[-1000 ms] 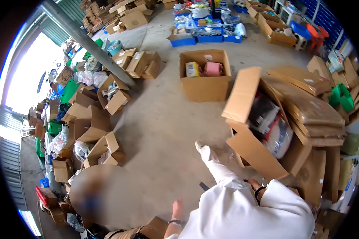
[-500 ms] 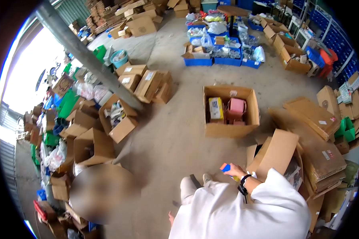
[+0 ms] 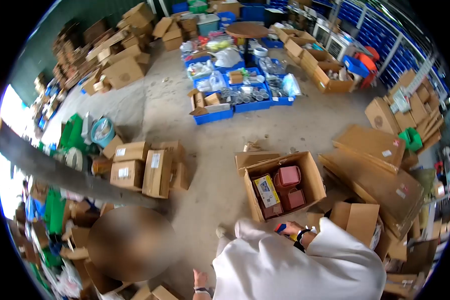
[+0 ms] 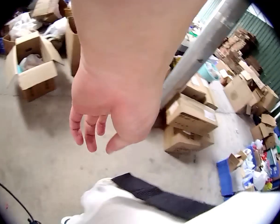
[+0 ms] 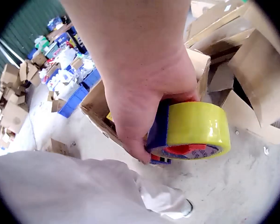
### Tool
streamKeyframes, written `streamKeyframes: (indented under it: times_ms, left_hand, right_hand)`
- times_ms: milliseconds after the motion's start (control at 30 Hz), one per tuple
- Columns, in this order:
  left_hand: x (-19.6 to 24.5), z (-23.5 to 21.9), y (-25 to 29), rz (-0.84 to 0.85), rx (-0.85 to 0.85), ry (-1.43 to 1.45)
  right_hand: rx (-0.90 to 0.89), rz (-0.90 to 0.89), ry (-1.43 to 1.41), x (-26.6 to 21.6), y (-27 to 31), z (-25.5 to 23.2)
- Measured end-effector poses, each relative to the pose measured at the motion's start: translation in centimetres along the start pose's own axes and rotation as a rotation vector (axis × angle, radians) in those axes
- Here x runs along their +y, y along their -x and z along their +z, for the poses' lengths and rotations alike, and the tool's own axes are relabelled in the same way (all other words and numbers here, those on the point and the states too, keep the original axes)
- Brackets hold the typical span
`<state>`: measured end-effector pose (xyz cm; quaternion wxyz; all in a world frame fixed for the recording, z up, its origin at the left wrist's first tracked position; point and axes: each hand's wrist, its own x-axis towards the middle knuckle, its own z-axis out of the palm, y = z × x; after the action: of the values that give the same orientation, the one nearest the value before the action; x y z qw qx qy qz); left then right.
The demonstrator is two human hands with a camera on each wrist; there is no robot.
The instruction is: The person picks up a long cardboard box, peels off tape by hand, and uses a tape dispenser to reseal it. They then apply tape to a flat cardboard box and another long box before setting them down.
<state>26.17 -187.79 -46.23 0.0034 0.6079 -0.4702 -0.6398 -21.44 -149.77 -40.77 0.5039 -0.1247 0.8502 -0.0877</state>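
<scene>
In the right wrist view the right hand (image 5: 140, 107) grips a tape dispenser with a blue and red body, which carries a roll of yellow tape (image 5: 198, 125). The head view shows that hand (image 3: 292, 228) just below an open cardboard box (image 3: 312, 186) that holds pink containers (image 3: 288, 176) and a yellow-and-white package (image 3: 267, 191). The left hand (image 4: 114, 109) hangs empty with loosely bent fingers over the floor in the left wrist view, and it is low beside the white clothing in the head view (image 3: 200, 279).
Flattened cartons (image 3: 370, 175) and an open box (image 3: 362, 222) lie at the right. Closed cartons (image 3: 157, 172) stand near a metal pole (image 3: 85, 180) at the left. Blue bins (image 3: 214, 116) with goods are ahead, by a round table (image 3: 247, 30).
The right hand has come into view with the tape dispenser, beside the open box of pink containers. The view has moved forward and turned, so that box appears nearer.
</scene>
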Motion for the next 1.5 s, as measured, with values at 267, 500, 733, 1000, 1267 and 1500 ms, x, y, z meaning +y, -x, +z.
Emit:
streamKeyframes:
  times_ms: [267, 500, 733, 1000, 1267, 1500]
  left_hand:
    - [38.5, 8.2, -25.1, 0.348, -0.017, -0.706]
    - [58.4, 20.5, -41.5, 0.397, -0.321, -1.084]
    - [77.0, 42.1, -48.4, 0.292, -0.637, -1.086]
    - [91.9, 72.0, -58.6, 0.212, -0.822, -1.173]
    - [101.1, 106.7, -63.4, -0.149, -1.219, -1.175]
    - [95.7, 137.2, -52.1, 0.290, -1.411, -1.679]
  right_hand:
    - [0.132, 0.198, -0.346, -6.6, -6.4, -2.4]
    - [0.006, 0.361, -0.544, -14.1, -19.2, -12.7]
    - [0.173, 0.337, -0.786, -20.8, -24.5, -39.7]
    - [0.698, 0.501, -0.927, -17.8, -31.7, -55.8]
    - [0.257, 0.876, -1.236, -20.1, -34.1, -55.8]
    - [0.109, 0.826, -1.807, -23.6, -37.7, -55.5]
